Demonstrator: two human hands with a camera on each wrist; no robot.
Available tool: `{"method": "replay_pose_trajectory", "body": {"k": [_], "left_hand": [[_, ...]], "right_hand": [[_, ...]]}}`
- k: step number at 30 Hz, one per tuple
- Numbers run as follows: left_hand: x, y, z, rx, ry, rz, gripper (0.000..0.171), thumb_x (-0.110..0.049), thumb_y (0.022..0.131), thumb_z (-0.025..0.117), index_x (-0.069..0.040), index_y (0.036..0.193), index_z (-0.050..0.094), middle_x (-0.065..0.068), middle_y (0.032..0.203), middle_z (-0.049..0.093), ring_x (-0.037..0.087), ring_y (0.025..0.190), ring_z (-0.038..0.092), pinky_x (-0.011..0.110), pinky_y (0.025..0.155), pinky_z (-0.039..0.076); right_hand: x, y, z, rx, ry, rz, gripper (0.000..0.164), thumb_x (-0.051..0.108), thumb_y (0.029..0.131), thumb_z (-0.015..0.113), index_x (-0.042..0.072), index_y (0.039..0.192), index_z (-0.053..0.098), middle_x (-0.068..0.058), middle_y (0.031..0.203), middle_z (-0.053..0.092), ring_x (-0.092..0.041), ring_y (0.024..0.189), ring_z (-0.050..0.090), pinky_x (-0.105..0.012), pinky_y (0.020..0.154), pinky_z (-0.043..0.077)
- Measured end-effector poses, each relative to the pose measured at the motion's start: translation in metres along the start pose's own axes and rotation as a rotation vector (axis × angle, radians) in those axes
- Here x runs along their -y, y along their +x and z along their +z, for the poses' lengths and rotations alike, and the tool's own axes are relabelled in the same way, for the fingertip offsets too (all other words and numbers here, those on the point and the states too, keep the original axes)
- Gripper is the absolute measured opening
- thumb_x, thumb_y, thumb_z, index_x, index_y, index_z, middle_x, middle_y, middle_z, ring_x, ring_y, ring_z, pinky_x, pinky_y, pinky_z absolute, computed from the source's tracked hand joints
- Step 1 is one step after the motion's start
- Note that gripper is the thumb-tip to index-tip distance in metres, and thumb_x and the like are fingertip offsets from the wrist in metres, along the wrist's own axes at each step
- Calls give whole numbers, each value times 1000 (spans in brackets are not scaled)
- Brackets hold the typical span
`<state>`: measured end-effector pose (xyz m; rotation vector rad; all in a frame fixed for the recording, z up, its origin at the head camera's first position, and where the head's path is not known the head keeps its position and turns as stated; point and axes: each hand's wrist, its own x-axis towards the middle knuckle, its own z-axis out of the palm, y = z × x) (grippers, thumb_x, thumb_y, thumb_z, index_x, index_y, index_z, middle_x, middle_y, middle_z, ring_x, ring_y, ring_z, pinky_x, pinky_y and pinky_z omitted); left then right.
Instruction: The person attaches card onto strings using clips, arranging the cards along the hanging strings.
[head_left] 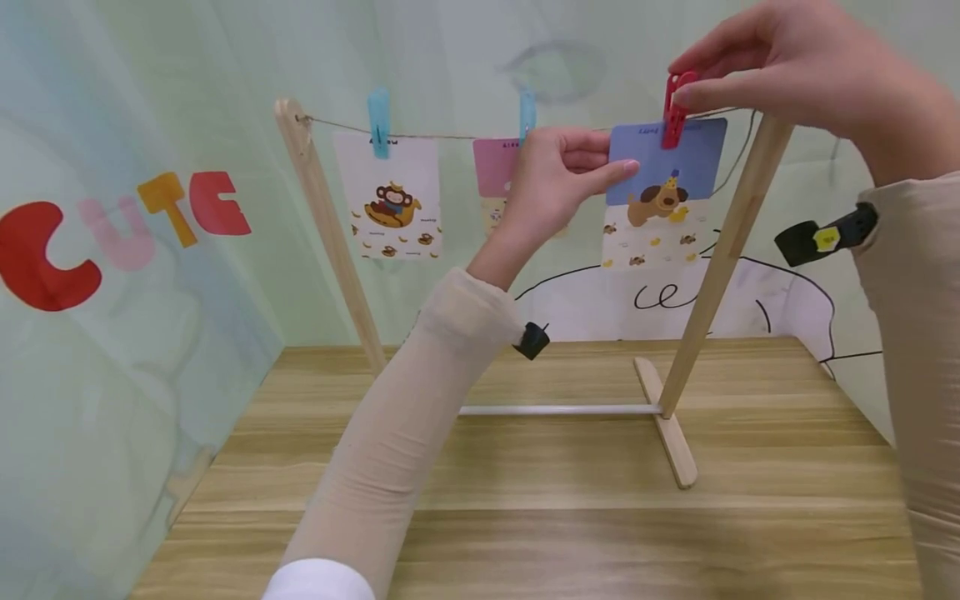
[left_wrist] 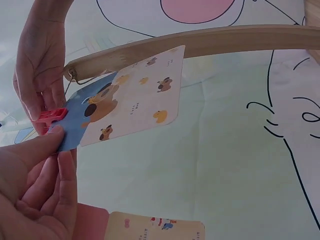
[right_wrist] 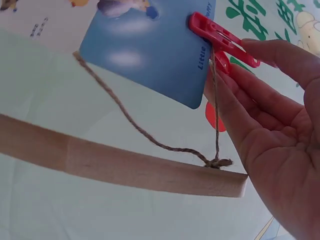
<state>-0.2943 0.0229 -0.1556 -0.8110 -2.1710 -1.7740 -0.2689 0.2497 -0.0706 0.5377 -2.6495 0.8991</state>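
Observation:
A blue-and-white card with a dog (head_left: pixel 663 237) hangs at the right end of the twine (head_left: pixel 442 137). My left hand (head_left: pixel 551 175) pinches its left edge between thumb and fingers; in the left wrist view the thumb lies on the card's blue part (left_wrist: pixel 75 117). At the card's top edge is a red clothespin (head_left: pixel 672 125). My right hand (head_left: pixel 817 79) grips that clothespin's upper end between thumb and fingers. In the right wrist view the clothespin's (right_wrist: pixel 215 35) tip lies over the card's blue end, beside the twine (right_wrist: pixel 216 110).
A wooden frame post (head_left: pixel 720 267) stands close right of the card. A monkey card (head_left: pixel 390 237) and a pink card (head_left: pixel 489 167), partly hidden by my left hand, hang under light blue clothespins (head_left: pixel 379 121). A white rod (head_left: pixel 558 410) joins the frame low over the wooden table (head_left: pixel 555 517).

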Motion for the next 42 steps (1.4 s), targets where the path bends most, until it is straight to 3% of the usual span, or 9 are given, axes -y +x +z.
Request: {"method": "replay_pose_trajectory", "body": {"k": [7, 14, 20, 24, 31, 42], "left_hand": [[-2, -4, 1, -9, 111, 18, 25, -17, 85, 81, -6, 106, 77, 0, 91, 75, 7, 79, 69, 19, 74, 55], [-2, -8, 2, -16, 210, 26, 26, -18, 89, 77, -7, 112, 75, 0, 96, 75, 4, 82, 68, 18, 74, 55], [0, -10, -1, -15, 288, 51, 27, -20, 92, 74, -7, 115, 74, 1, 103, 75, 4, 87, 69, 17, 76, 54], [0, -12, -3, -6, 305, 57, 27, -20, 94, 72, -7, 118, 73, 0, 105, 75, 4, 87, 69, 17, 76, 54], [-1, -15, -5, 0, 324, 71, 26, -20, 95, 71, -6, 117, 73, 2, 104, 74, 4, 85, 69, 18, 74, 55], [-1, -20, -9, 5, 339, 100, 25, -17, 94, 72, -2, 114, 73, 3, 99, 75, 6, 83, 70, 17, 76, 54]], "right_hand": [[3, -4, 5, -17, -68, -60, 41, 26, 94, 71, 6, 130, 65, 9, 100, 65, -13, 92, 55, -11, 73, 41], [0, -5, 9, -37, -54, -108, 39, 23, 94, 72, 5, 128, 66, 12, 101, 66, -12, 93, 57, -11, 73, 42], [-2, -8, 10, -70, -38, -126, 43, 20, 93, 73, 4, 132, 64, 13, 105, 64, -4, 95, 58, -7, 83, 46], [-3, -11, 12, -106, -29, -160, 44, 16, 92, 73, 4, 133, 63, 11, 109, 64, 1, 94, 59, -6, 84, 46], [-5, -14, 13, -179, 161, -228, 33, 2, 89, 73, 6, 121, 70, 4, 111, 66, -1, 97, 63, -6, 84, 48], [-6, -22, 15, -269, 21, -253, 33, 3, 91, 71, 5, 124, 68, 4, 111, 64, 3, 96, 62, -15, 95, 47]]}}
